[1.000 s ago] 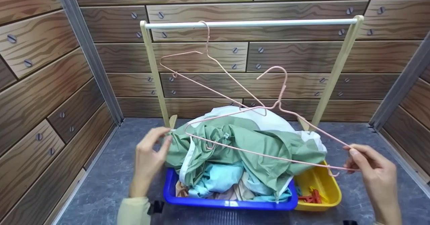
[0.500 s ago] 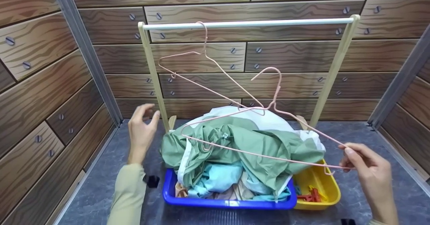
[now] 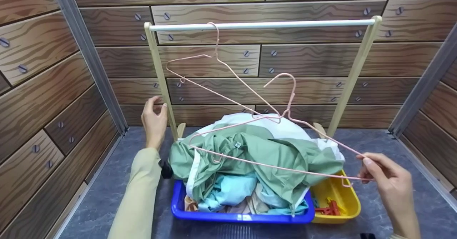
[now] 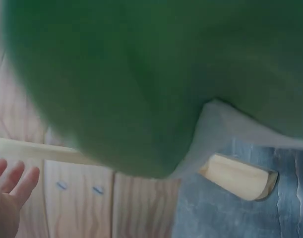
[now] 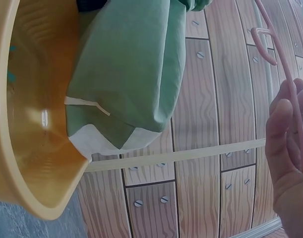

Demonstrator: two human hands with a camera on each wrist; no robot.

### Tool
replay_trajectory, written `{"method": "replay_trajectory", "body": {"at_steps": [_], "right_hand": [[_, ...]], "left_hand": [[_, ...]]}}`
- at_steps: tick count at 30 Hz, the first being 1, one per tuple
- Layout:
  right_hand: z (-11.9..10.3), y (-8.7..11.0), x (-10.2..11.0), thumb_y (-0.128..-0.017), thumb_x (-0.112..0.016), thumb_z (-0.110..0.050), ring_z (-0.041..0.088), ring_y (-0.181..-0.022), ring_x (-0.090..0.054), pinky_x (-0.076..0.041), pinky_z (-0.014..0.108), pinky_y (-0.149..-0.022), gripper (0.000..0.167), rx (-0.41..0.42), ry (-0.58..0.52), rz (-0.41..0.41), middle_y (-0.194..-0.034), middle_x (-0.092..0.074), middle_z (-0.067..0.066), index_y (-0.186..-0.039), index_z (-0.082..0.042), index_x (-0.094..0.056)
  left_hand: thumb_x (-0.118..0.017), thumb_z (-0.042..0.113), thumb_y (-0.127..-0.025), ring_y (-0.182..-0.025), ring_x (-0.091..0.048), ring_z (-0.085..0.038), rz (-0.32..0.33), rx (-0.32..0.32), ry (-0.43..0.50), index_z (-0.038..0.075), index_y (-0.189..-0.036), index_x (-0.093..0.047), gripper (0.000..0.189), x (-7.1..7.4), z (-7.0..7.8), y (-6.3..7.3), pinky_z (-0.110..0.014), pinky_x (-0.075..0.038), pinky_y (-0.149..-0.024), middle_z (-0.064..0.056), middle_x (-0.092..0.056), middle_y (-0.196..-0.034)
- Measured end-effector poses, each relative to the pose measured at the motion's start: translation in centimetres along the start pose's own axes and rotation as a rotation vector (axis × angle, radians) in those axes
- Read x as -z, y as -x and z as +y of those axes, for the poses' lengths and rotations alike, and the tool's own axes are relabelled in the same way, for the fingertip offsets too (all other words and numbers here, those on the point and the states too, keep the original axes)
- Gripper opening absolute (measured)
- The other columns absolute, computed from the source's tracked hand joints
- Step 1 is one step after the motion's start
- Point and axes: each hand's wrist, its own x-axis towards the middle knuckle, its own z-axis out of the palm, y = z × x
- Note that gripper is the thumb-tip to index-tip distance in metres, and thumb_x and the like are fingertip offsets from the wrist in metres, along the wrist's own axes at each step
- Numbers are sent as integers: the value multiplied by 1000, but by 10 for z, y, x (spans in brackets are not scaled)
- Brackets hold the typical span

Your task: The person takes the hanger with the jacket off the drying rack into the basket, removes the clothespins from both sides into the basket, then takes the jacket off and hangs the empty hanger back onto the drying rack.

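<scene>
My right hand (image 3: 389, 178) pinches one end of a pink wire clothes hanger (image 3: 278, 167), whose hook points up and whose frame spans in front of the clothes pile. In the right wrist view, the fingers curl round the pink wire (image 5: 288, 74). Beside the left post of the rack, my left hand (image 3: 154, 121) is raised with loosely bent fingers and nothing in it. Below the hanger, a green garment (image 3: 257, 144) with white edging is heaped over a blue basket (image 3: 214, 215). Its blurred green cloth (image 4: 131, 89) fills much of the left wrist view.
A clothes rack with a white rod (image 3: 285, 25) and wooden posts (image 3: 351, 81) stands behind the basket. Another pink hanger (image 3: 217, 40) hangs from the rod. At the right sits a yellow bin (image 3: 353, 201) with red clothespins (image 3: 332, 208). Wood-patterned walls enclose the sides and back.
My left hand has left the green garment's left side and moved up and forward to the rack's left post. My right hand and its hanger have shifted slightly left.
</scene>
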Motion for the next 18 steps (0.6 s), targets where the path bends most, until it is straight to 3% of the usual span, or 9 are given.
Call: {"method": "replay_trajectory", "body": {"at_steps": [6, 18], "right_hand": [[1, 1, -1, -96, -55, 6, 20, -59, -60, -53, 24, -53, 17, 3, 16, -19, -70, -59, 22, -107, 17, -62], [-3, 0, -1, -97, -56, 1, 21, -59, -60, -53, 25, -52, 19, -17, 82, -12, -71, -60, 21, -108, 15, -63]], "left_hand": [[-60, 3, -96, -100, -61, -26, 40, 84, 38, -1, -128, -60, 32, -12, -4, -10, -38, -48, -85, -17, -62, -119], [-63, 5, -95, -89, -59, -23, 94, 150, 60, -2, -116, -65, 23, -25, -2, -17, -32, -45, -80, -16, -65, -103]]}}
